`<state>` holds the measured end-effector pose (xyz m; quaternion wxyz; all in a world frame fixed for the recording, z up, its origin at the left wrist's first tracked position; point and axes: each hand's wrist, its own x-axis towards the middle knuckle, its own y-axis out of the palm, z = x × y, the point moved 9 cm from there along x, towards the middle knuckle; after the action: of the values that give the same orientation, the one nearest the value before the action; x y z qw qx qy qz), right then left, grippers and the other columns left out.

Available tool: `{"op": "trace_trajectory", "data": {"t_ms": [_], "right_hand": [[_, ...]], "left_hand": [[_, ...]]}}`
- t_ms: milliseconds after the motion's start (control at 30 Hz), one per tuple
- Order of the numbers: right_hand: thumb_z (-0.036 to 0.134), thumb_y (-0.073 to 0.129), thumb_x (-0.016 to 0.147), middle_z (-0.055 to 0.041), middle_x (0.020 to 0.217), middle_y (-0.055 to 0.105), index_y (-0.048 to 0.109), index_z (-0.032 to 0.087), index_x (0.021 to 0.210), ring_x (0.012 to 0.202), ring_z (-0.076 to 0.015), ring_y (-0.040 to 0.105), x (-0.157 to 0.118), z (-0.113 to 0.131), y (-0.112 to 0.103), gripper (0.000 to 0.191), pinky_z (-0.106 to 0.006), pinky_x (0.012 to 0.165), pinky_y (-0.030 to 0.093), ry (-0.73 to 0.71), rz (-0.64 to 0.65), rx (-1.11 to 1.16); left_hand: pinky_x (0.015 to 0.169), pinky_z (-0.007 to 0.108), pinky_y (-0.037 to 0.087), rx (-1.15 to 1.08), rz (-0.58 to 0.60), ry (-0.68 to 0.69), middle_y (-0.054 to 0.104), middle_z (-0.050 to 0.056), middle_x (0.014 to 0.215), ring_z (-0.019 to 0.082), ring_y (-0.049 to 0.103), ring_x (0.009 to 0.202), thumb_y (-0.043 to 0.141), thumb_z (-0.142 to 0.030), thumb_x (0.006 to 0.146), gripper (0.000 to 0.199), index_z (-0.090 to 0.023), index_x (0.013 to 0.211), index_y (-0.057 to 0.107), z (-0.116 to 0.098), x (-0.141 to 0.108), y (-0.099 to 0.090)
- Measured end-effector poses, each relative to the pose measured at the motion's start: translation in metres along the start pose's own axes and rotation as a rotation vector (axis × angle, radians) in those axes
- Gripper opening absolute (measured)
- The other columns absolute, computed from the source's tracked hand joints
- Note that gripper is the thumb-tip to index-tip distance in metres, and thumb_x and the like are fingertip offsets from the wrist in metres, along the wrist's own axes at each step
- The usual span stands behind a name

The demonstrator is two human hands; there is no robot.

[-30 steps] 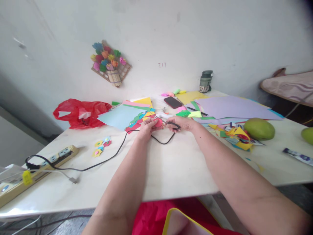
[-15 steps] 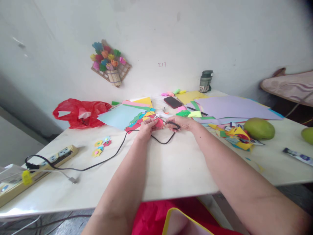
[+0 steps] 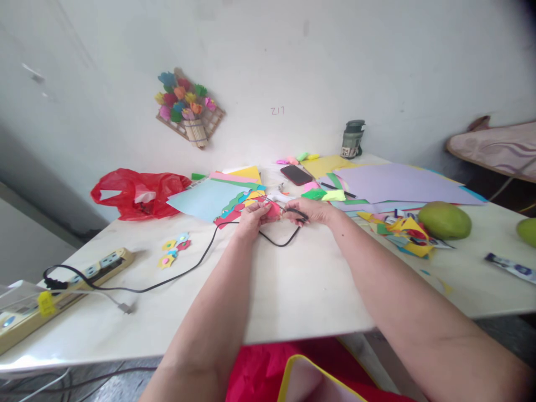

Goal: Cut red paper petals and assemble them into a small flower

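My left hand [image 3: 252, 219] pinches a small red piece of paper [image 3: 273, 210] over the middle of the table. Close beside it, my right hand [image 3: 315, 212] is closed around the black handles of a pair of scissors [image 3: 298, 213]. The thin blades point left toward the red paper; whether they touch it is hard to make out. A black cord [image 3: 196, 267] runs from the left, passes behind my left hand, and loops up to my right hand. Just behind my left hand lie coloured paper cutouts [image 3: 238, 205].
A power strip [image 3: 94, 272] and small paper flowers [image 3: 166, 261] lie left. At the back are a red plastic bag [image 3: 125, 201], light blue paper [image 3: 201, 201], a phone [image 3: 296, 175] and a bottle [image 3: 352, 139]. Purple paper [image 3: 393, 181], paper scraps [image 3: 408, 231] and a green mango [image 3: 444, 220] are right.
Hardly anything differs. The red paper and the scissors between my hands have shifted very slightly, while both arms stay in the same place.
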<state>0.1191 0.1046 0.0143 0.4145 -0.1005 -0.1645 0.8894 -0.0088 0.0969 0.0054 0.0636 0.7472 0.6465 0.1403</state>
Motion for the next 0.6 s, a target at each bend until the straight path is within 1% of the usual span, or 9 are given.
{"op": "trace_trajectory", "data": {"t_ms": [133,233,300,367,467,533,600], "right_hand": [[0.02,0.053,0.081,0.0013,0.049,0.057,0.058,0.015,0.071,0.038,-0.0065,0.048,-0.002,0.002,0.001,0.012,-0.017,0.033,0.027,0.013,0.001,-0.001],[0.024,0.057,0.082,0.0005,0.05,0.058,0.056,0.016,0.069,0.038,-0.0064,0.048,-0.005,0.003,-0.001,0.015,-0.017,0.031,0.025,0.013,-0.007,-0.012],[0.028,0.062,0.081,0.0003,0.05,0.058,0.056,0.015,0.069,0.038,-0.0061,0.047,-0.006,0.003,-0.004,0.018,-0.017,0.031,0.024,0.015,-0.027,-0.018],[0.03,0.07,0.076,0.0007,0.051,0.058,0.056,0.015,0.071,0.038,-0.006,0.047,-0.007,0.002,-0.01,0.02,-0.017,0.031,0.024,0.023,-0.072,-0.002],[0.025,0.078,0.067,0.002,0.053,0.06,0.058,0.015,0.08,0.041,-0.0073,0.051,-0.008,0.001,-0.018,0.026,-0.017,0.036,0.031,0.022,-0.155,0.117],[0.019,0.079,0.064,0.0026,0.057,0.061,0.058,0.015,0.085,0.045,-0.008,0.054,-0.008,0.001,-0.023,0.03,-0.017,0.041,0.037,0.001,-0.207,0.211],[0.014,0.079,0.062,0.0031,0.057,0.061,0.059,0.014,0.087,0.048,-0.0084,0.056,-0.008,0.003,-0.027,0.032,-0.018,0.046,0.04,-0.026,-0.254,0.251]], "left_hand": [[0.071,0.036,0.057,0.002,-0.012,0.003,0.067,0.003,0.067,0.018,0.067,0.061,0.081,-0.036,0.057,0.033,-0.013,0.072,0.062,0.0,0.0,-0.001],[0.07,0.034,0.056,0.006,-0.023,0.022,0.066,0.002,0.066,0.017,0.066,0.062,0.082,-0.034,0.056,0.032,-0.014,0.07,0.061,-0.001,0.0,-0.001],[0.069,0.032,0.055,0.007,-0.031,0.033,0.065,0.001,0.065,0.016,0.065,0.062,0.082,-0.033,0.055,0.032,-0.015,0.069,0.06,-0.002,0.0,-0.002],[0.067,0.031,0.055,0.008,-0.04,0.033,0.065,0.0,0.066,0.014,0.063,0.061,0.083,-0.031,0.054,0.032,-0.015,0.069,0.06,-0.002,0.0,-0.003],[0.063,0.028,0.054,0.006,-0.052,0.036,0.064,-0.001,0.065,0.012,0.061,0.059,0.084,-0.029,0.052,0.032,-0.015,0.068,0.059,-0.002,0.0,-0.004],[0.062,0.027,0.054,0.013,-0.047,0.035,0.063,-0.002,0.064,0.011,0.06,0.058,0.084,-0.028,0.051,0.032,-0.015,0.067,0.059,-0.003,0.0,-0.003],[0.062,0.026,0.053,0.034,-0.023,0.025,0.064,-0.001,0.064,0.011,0.059,0.057,0.083,-0.029,0.052,0.031,-0.015,0.067,0.06,-0.002,0.0,-0.002]]}}
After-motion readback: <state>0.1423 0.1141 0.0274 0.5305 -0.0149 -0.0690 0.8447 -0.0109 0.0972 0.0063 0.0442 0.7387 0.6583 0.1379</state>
